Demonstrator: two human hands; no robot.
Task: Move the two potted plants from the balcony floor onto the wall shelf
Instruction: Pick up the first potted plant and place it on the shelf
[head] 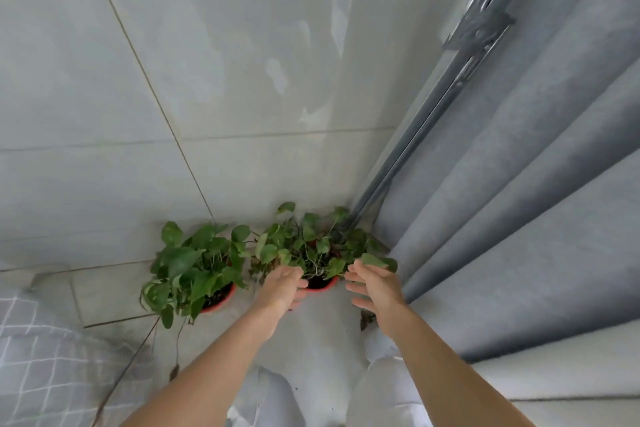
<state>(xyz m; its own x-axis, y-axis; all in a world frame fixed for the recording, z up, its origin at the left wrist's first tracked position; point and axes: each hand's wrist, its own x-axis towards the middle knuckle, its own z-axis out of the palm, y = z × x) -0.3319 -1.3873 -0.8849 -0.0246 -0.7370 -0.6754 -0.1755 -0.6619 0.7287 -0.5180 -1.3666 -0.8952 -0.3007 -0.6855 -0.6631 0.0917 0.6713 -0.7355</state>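
Two leafy green plants in red pots stand on the pale tiled floor against the wall. The left potted plant [194, 267] stands apart from my hands. The right potted plant [311, 246] sits in the corner beside the curtain, its red rim [320, 286] showing between my hands. My left hand [282, 288] is at the pot's left side with relaxed fingers; whether it touches the rim I cannot tell. My right hand [372, 284] hovers open just right of the pot, fingers spread, under a leaf. No shelf is in view.
A grey curtain [519, 201] hangs along the right, next to a metal door frame [460, 55]. A grey checked cushion or bedding [41, 367] lies at lower left. A dry fallen leaf [367, 319] lies on the floor by my right wrist. Tiled wall fills the view above.
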